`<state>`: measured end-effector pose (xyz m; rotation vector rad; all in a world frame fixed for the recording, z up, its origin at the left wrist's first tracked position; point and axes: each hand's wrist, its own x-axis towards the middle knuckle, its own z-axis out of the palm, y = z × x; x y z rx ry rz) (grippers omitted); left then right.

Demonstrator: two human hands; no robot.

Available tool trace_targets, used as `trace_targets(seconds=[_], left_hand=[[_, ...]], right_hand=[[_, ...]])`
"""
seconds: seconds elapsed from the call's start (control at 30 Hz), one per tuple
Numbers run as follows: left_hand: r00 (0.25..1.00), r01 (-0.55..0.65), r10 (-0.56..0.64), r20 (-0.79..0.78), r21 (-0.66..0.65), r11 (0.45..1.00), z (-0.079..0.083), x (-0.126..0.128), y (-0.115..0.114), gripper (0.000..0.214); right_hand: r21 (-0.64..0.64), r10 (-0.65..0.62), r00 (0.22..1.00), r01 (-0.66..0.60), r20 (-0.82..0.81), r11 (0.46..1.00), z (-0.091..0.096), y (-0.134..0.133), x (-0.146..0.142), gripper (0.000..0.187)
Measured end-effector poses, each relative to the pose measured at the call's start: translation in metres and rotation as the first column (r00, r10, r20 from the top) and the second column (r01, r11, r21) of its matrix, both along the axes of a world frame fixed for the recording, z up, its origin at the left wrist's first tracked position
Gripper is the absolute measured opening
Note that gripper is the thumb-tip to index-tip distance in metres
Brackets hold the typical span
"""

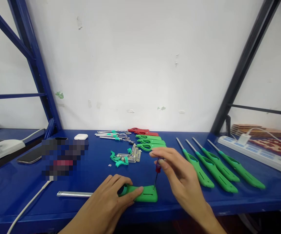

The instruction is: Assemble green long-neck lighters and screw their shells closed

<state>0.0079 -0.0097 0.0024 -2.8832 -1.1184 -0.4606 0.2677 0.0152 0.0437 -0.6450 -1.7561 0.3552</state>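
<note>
Screwdriver (158,166) work going on here, by the look of it — the right hand (180,169) has the red handle pinched between thumb and fingers, shaft running down nearly upright to the top face of a green lighter (145,197), close to the butt end. Whether the tip is properly seated in a screw is too small to make out. My read is it's a screw-turning step, though tightening or loosening, I can't say. The next move calls for keeping the driver straight, a bit of downward push and a twist, with the body held firm.

Holding it firm looks like the left hand's (112,195) job: it's clamped over the middle of the lighter, thumb lying on the green body. The lighter lies flat near the front edge of the blue table (91,170) — butt end poking out of that grip towards the driver, metal tube (73,194) sticking out the other side. Four more green lighters (220,178) lie to the right of the right hand.
</note>
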Motion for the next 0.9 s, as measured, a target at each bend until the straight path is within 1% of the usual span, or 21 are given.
trace_targets(seconds=[0.07,0.1,0.2,0.23,0.33,0.37,0.5,0.6,0.67,0.7,0.73,0.8,0.83,0.87,0.9], left_hand=[[1.000,-0.002,0.002,0.001,0.003,1.000,0.000,0.001,0.000,0.073],[1.000,-0.003,0.003,0.004,0.008,1.000,0.001,0.001,0.000,0.072],[1.000,-0.001,0.000,0.023,0.035,0.999,0.002,0.001,0.000,0.072],[1.000,0.001,-0.002,0.026,0.043,0.999,0.002,0.001,-0.001,0.072],[1.000,0.002,-0.003,0.024,0.050,0.999,0.004,0.001,-0.002,0.071],[1.000,0.003,-0.004,0.023,0.051,0.999,0.004,0.001,-0.002,0.071],[0.999,0.001,-0.003,0.033,0.058,0.998,0.003,0.000,-0.001,0.070],[1.000,-0.002,0.001,0.021,0.039,0.999,0.001,0.000,0.000,0.070],[1.000,-0.002,0.001,0.019,0.037,0.999,0.000,-0.001,-0.001,0.071],[1.000,-0.003,0.003,0.017,0.038,0.999,0.000,-0.001,-0.001,0.072],[1.000,-0.005,0.005,0.015,0.041,0.999,0.000,-0.001,-0.001,0.074],[1.000,-0.014,0.014,0.002,0.029,0.999,0.000,-0.001,0.000,0.077],[1.000,-0.017,0.017,-0.008,0.014,1.000,0.000,-0.001,0.000,0.078],[1.000,-0.019,0.019,-0.013,0.001,1.000,0.000,-0.001,0.000,0.079],[1.000,-0.019,0.019,-0.018,-0.013,1.000,-0.001,-0.001,0.001,0.079]], right_hand=[[-0.070,0.135,0.989,-0.139,-0.063,0.988,-0.002,0.002,0.000,0.030],[-0.081,0.164,0.982,-0.172,-0.099,0.982,-0.003,0.003,0.000,0.029],[-0.050,0.132,0.980,-0.140,-0.148,0.989,-0.004,0.006,0.001,0.025],[-0.061,0.146,0.980,-0.156,-0.138,0.986,-0.004,0.007,0.002,0.026],[-0.147,0.247,0.965,-0.258,-0.087,0.955,-0.003,0.008,0.005,0.033],[-0.162,0.255,0.964,-0.265,-0.080,0.951,-0.003,0.008,0.006,0.033],[-0.102,0.178,0.981,-0.186,-0.083,0.977,-0.003,0.007,0.006,0.032],[-0.154,0.202,0.979,-0.205,-0.032,0.967,-0.001,0.004,0.005,0.032],[-0.195,0.221,0.975,-0.222,-0.029,0.955,0.001,0.002,0.005,0.033],[-0.187,0.206,0.978,-0.209,-0.037,0.960,0.001,0.001,0.005,0.032],[-0.156,0.172,0.984,-0.177,-0.042,0.972,0.001,0.000,0.005,0.030],[-0.063,0.063,0.998,-0.065,-0.029,0.996,0.002,-0.002,0.006,0.027],[-0.026,0.009,1.000,-0.009,-0.009,1.000,0.002,-0.002,0.006,0.028],[-0.009,-0.027,1.000,0.027,0.014,1.000,0.002,-0.002,0.006,0.030],[-0.022,-0.036,0.999,0.037,0.034,0.999,0.003,-0.002,0.007,0.033]])
